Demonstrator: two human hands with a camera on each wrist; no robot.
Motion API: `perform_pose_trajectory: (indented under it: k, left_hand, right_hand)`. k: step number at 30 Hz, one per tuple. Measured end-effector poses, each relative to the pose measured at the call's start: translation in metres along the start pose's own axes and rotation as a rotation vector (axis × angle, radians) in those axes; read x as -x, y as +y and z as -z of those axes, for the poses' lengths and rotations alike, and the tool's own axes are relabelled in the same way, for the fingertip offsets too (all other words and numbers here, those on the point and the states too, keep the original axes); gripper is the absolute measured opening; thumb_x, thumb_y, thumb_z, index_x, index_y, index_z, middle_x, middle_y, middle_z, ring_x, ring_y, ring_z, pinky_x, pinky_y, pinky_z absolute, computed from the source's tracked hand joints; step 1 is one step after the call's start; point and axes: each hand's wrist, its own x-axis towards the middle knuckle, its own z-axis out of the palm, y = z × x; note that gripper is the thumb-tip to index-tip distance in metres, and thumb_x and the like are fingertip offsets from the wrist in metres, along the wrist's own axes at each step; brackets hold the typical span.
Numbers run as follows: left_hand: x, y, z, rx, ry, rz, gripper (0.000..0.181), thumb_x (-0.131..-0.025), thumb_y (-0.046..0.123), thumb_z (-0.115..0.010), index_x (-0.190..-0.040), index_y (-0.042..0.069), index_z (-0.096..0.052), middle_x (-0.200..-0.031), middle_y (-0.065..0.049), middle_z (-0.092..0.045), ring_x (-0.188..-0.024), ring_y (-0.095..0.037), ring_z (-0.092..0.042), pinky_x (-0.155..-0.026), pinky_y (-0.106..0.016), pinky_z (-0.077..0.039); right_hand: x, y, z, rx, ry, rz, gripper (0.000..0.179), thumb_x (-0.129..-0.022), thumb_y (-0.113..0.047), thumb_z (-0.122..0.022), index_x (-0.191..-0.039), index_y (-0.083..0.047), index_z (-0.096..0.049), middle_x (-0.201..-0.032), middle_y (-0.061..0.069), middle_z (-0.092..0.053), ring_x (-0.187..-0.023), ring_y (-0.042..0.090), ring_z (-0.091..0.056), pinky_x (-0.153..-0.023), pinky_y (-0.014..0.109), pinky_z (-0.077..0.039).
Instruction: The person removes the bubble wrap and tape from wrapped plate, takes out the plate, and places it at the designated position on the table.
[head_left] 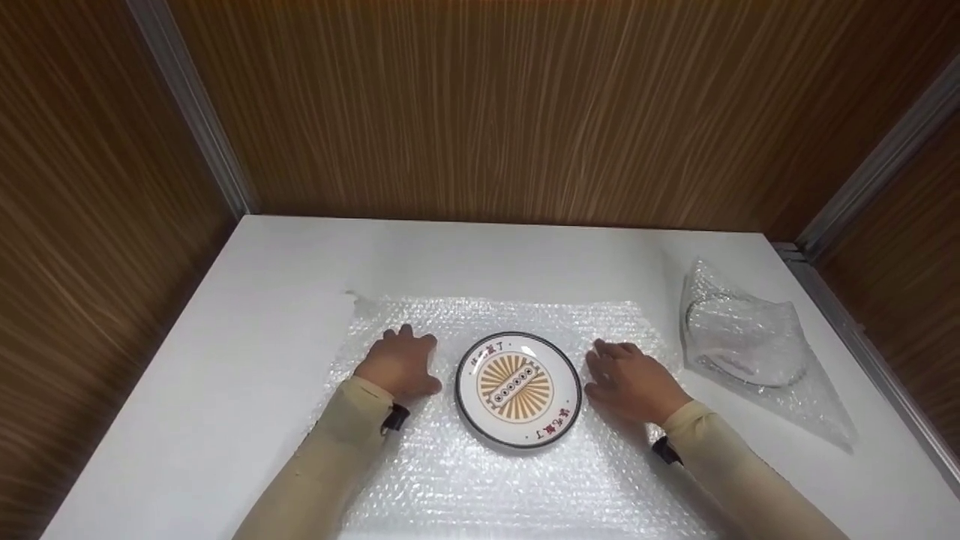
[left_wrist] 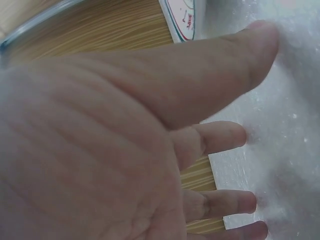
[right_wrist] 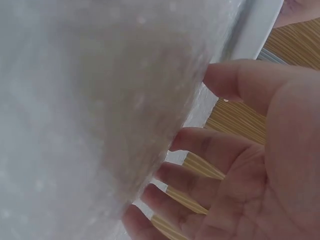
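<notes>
A round white plate (head_left: 517,442) with a dark rim, an orange sunburst and red characters lies face up on a sheet of bubble wrap (head_left: 457,495). To the plate's left, my left hand (head_left: 400,364) rests fingertips on the wrap, fingers spread and thumb toward the plate. In the left wrist view its thumb and fingers (left_wrist: 222,137) reach to the wrap with nothing gripped. My right hand (head_left: 634,381) is at the plate's right side, thumb near the rim. The right wrist view shows its relaxed fingers (right_wrist: 195,182) touching the wrap.
Another plate wrapped in bubble wrap (head_left: 750,349) lies at the right side of the white table (head_left: 292,262). Wood-grain panels (head_left: 480,112) stand behind and on both sides, with metal strips at the corners.
</notes>
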Motion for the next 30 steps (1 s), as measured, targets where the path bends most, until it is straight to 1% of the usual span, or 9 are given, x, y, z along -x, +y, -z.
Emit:
perform_pose_trajectory:
  k: [5,8,11,14,18,21,24,27,30]
  left_hand:
    - [0.002,-0.002,-0.007,0.027,-0.036,0.024,0.051,-0.079,0.028,-0.076,-0.122,0.004,-0.064,-0.109,-0.02,-0.054,-0.101,-0.038,-0.052,-0.086,-0.055,-0.05]
    - [0.004,-0.003,-0.01,0.036,-0.028,0.02,0.053,-0.075,0.025,-0.078,-0.121,0.003,-0.064,-0.108,-0.019,-0.053,-0.1,-0.038,-0.051,-0.086,-0.055,-0.05]
    - [0.004,-0.004,-0.011,0.037,-0.017,0.014,0.046,-0.075,0.024,-0.078,-0.114,0.004,-0.063,-0.105,-0.018,-0.053,-0.097,-0.038,-0.052,-0.083,-0.054,-0.05]
    - [0.003,-0.002,-0.009,0.033,-0.015,0.018,0.046,-0.079,0.026,-0.077,-0.117,0.003,-0.064,-0.108,-0.02,-0.054,-0.1,-0.04,-0.053,-0.085,-0.055,-0.05]
    - [0.0,0.001,-0.006,0.029,-0.016,0.027,0.056,-0.085,0.03,-0.074,-0.131,0.001,-0.062,-0.118,-0.024,-0.055,-0.109,-0.044,-0.053,-0.091,-0.057,-0.05]
    - [-0.001,0.004,-0.005,0.023,-0.016,0.027,0.06,-0.085,0.03,-0.075,-0.135,-0.001,-0.06,-0.12,-0.025,-0.055,-0.11,-0.043,-0.053,-0.091,-0.057,-0.05]
    - [-0.001,0.006,-0.003,0.01,-0.018,0.02,0.064,-0.083,0.029,-0.077,-0.136,-0.002,-0.058,-0.122,-0.025,-0.055,-0.109,-0.042,-0.053,-0.09,-0.055,-0.051]
    - [0.0,0.007,-0.001,0.022,-0.034,0.016,0.074,-0.079,0.029,-0.081,-0.142,0.0,-0.054,-0.129,-0.025,-0.053,-0.113,-0.043,-0.053,-0.094,-0.055,-0.05]
    - [0.001,0.008,0.0,0.053,-0.069,0.011,0.088,-0.075,0.032,-0.086,-0.15,0.004,-0.05,-0.136,-0.024,-0.052,-0.119,-0.044,-0.052,-0.099,-0.056,-0.049]
  right_hand:
    - [0.003,-0.004,-0.003,-0.029,-0.019,-0.02,0.05,-0.094,-0.026,-0.072,-0.136,0.0,-0.064,-0.145,0.028,-0.055,-0.128,0.053,-0.054,-0.103,0.065,-0.046]
    - [0.003,-0.004,-0.004,-0.034,-0.023,-0.021,0.051,-0.094,-0.027,-0.071,-0.136,0.001,-0.064,-0.145,0.028,-0.055,-0.128,0.053,-0.054,-0.103,0.065,-0.046]
    - [0.003,-0.004,-0.005,-0.039,-0.022,-0.022,0.051,-0.094,-0.027,-0.071,-0.136,0.001,-0.064,-0.145,0.028,-0.055,-0.128,0.052,-0.054,-0.103,0.066,-0.046]
    - [0.003,-0.003,-0.006,-0.028,-0.02,-0.02,0.05,-0.094,-0.026,-0.071,-0.135,0.002,-0.064,-0.145,0.029,-0.055,-0.128,0.053,-0.054,-0.103,0.066,-0.045]
    - [0.001,-0.004,-0.006,-0.023,0.008,-0.029,0.04,-0.094,-0.02,-0.071,-0.128,0.001,-0.068,-0.138,0.028,-0.059,-0.125,0.05,-0.057,-0.101,0.063,-0.048]
    - [-0.002,-0.009,-0.002,-0.103,0.039,-0.06,0.028,-0.094,-0.015,-0.07,-0.119,-0.001,-0.071,-0.122,0.021,-0.068,-0.109,0.04,-0.066,-0.092,0.055,-0.056]
    - [-0.008,-0.015,0.004,-0.251,0.028,-0.126,0.024,-0.096,-0.015,-0.069,-0.115,-0.002,-0.072,-0.101,0.009,-0.072,-0.088,0.025,-0.068,-0.079,0.046,-0.058]
    - [-0.015,-0.019,0.011,-0.381,-0.037,-0.208,0.023,-0.098,-0.021,-0.067,-0.112,-0.004,-0.072,-0.088,0.003,-0.07,-0.076,0.017,-0.064,-0.072,0.039,-0.055]
    - [-0.023,-0.019,0.012,-0.46,-0.133,-0.251,0.023,-0.099,-0.029,-0.066,-0.106,-0.007,-0.072,-0.082,0.002,-0.068,-0.07,0.015,-0.061,-0.067,0.034,-0.052]
